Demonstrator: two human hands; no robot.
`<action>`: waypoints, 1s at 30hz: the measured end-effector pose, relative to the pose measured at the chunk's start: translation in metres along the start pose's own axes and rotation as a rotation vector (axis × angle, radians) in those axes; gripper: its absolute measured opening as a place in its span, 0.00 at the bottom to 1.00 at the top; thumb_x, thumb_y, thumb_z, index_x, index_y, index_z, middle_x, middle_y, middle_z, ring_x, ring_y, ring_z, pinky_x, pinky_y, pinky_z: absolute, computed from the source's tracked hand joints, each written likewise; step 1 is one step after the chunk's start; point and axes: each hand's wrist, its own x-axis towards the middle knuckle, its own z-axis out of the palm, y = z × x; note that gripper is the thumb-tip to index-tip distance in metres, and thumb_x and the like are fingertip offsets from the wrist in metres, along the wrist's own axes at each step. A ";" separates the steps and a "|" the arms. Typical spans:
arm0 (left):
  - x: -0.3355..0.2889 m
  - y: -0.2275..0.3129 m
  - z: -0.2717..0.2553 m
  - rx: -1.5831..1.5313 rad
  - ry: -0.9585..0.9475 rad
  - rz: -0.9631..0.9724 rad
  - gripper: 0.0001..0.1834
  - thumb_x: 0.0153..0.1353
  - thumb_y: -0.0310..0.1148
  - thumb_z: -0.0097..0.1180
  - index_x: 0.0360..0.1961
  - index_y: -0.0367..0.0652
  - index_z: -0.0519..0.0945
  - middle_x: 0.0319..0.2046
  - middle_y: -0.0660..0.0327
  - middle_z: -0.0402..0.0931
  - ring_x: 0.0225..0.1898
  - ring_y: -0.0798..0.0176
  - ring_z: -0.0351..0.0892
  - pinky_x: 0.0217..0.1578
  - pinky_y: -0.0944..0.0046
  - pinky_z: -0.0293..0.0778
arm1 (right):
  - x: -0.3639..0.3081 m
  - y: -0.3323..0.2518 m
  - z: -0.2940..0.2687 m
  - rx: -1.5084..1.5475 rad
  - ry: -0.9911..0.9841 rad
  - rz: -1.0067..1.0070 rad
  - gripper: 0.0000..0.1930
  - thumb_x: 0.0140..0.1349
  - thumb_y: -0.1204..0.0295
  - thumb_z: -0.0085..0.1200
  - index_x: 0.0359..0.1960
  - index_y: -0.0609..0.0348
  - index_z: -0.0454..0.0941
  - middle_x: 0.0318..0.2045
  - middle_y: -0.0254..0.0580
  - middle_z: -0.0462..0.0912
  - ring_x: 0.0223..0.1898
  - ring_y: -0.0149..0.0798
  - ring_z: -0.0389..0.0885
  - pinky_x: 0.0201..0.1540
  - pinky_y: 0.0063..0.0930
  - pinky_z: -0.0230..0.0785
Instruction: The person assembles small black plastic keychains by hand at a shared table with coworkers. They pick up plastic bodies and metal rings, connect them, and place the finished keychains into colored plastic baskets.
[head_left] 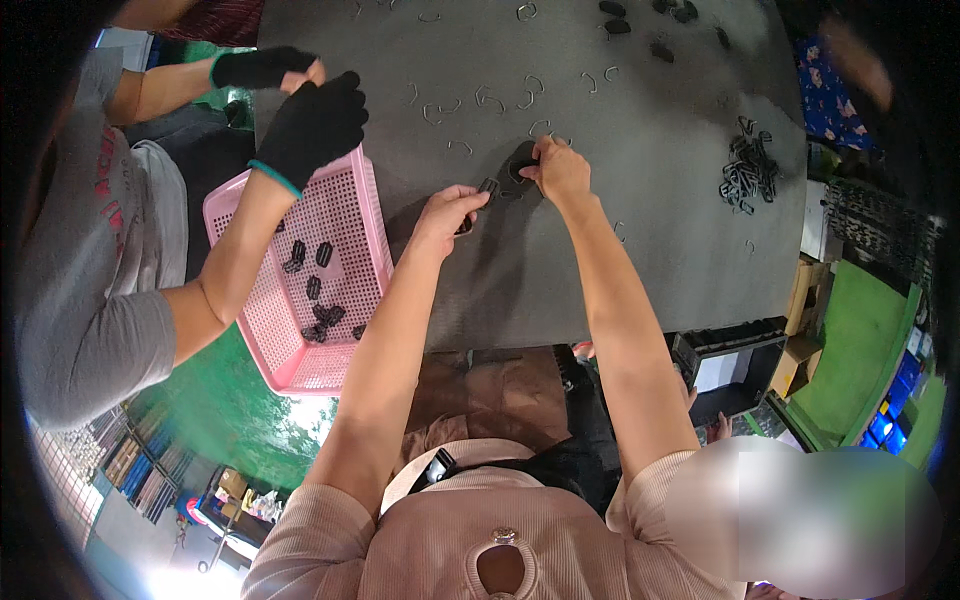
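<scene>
My left hand (452, 212) is closed around small black ribbed pieces (488, 190), which look like plastic. One sticks out past the thumb and another shows below the fingers. My right hand (562, 170) is closed in a pinch just above the table, to the right of the left hand. What it grips is hidden by the fingers. A dark oval piece (521, 160) shows right at its fingertips; whether it is held or lies on the table, I cannot tell. Beyond that hand lies a bent wire clip (540, 127) on the grey table (660, 260).
Several loose wire clips (489, 98) are scattered farther back. A heap of dark clips (748, 168) sits at the right, black pieces (616, 18) at the far edge. At left, a pink basket (375, 215) holds black pieces; a co-worker's gloved hand (315, 125) is above it.
</scene>
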 end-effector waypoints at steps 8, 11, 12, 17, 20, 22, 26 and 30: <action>-0.031 -0.002 -0.006 -0.117 -0.124 -0.061 0.10 0.57 0.43 0.58 0.32 0.51 0.75 0.27 0.74 0.70 0.25 0.78 0.67 0.27 0.74 0.60 | -0.065 0.012 0.000 1.486 -0.195 0.247 0.08 0.54 0.66 0.58 0.30 0.53 0.72 0.32 0.34 0.78 0.34 0.32 0.80 0.27 0.24 0.66; -0.041 -0.005 -0.010 -0.001 -0.146 -0.024 0.11 0.56 0.44 0.59 0.31 0.51 0.76 0.26 0.74 0.70 0.24 0.78 0.67 0.25 0.75 0.59 | -0.102 -0.017 -0.016 1.788 -0.186 0.235 0.09 0.56 0.67 0.56 0.36 0.51 0.72 0.32 0.29 0.73 0.28 0.26 0.76 0.24 0.16 0.59; -0.043 -0.005 -0.010 0.070 -0.181 0.029 0.11 0.56 0.44 0.59 0.31 0.51 0.76 0.26 0.73 0.71 0.24 0.78 0.67 0.24 0.75 0.59 | -0.105 -0.025 -0.017 1.674 -0.199 0.244 0.09 0.57 0.66 0.57 0.36 0.51 0.72 0.31 0.29 0.73 0.27 0.25 0.74 0.24 0.16 0.58; -0.068 0.009 -0.006 0.402 -0.101 0.225 0.14 0.57 0.44 0.57 0.38 0.45 0.77 0.27 0.69 0.73 0.23 0.76 0.66 0.21 0.75 0.59 | -0.095 -0.044 -0.009 1.161 -0.220 0.194 0.10 0.55 0.63 0.62 0.26 0.54 0.76 0.16 0.23 0.66 0.18 0.20 0.60 0.20 0.18 0.48; -0.076 0.006 -0.016 0.380 0.050 0.309 0.17 0.59 0.43 0.54 0.43 0.42 0.76 0.31 0.66 0.75 0.24 0.75 0.67 0.22 0.74 0.61 | -0.096 -0.064 -0.022 1.285 -0.129 0.241 0.11 0.53 0.65 0.64 0.21 0.53 0.75 0.15 0.23 0.65 0.15 0.20 0.56 0.16 0.18 0.41; -0.094 0.017 -0.018 0.334 0.033 0.313 0.17 0.61 0.42 0.52 0.45 0.41 0.75 0.34 0.64 0.75 0.25 0.75 0.68 0.23 0.74 0.63 | -0.086 -0.048 -0.007 0.878 0.071 0.326 0.12 0.51 0.64 0.65 0.20 0.53 0.75 0.13 0.22 0.64 0.14 0.20 0.55 0.15 0.18 0.40; -0.132 0.019 -0.042 -0.022 -0.180 0.232 0.15 0.63 0.39 0.49 0.46 0.41 0.75 0.36 0.64 0.74 0.27 0.75 0.68 0.24 0.74 0.64 | -0.080 -0.007 0.029 0.905 0.176 0.477 0.12 0.49 0.63 0.67 0.20 0.53 0.76 0.14 0.21 0.63 0.13 0.18 0.53 0.15 0.18 0.39; -0.156 -0.006 -0.094 0.040 0.009 0.282 0.12 0.63 0.36 0.48 0.43 0.41 0.77 0.33 0.66 0.75 0.24 0.76 0.68 0.24 0.76 0.63 | -0.089 -0.008 0.032 1.224 0.116 0.529 0.12 0.47 0.63 0.68 0.23 0.55 0.78 0.14 0.21 0.62 0.13 0.18 0.53 0.14 0.18 0.39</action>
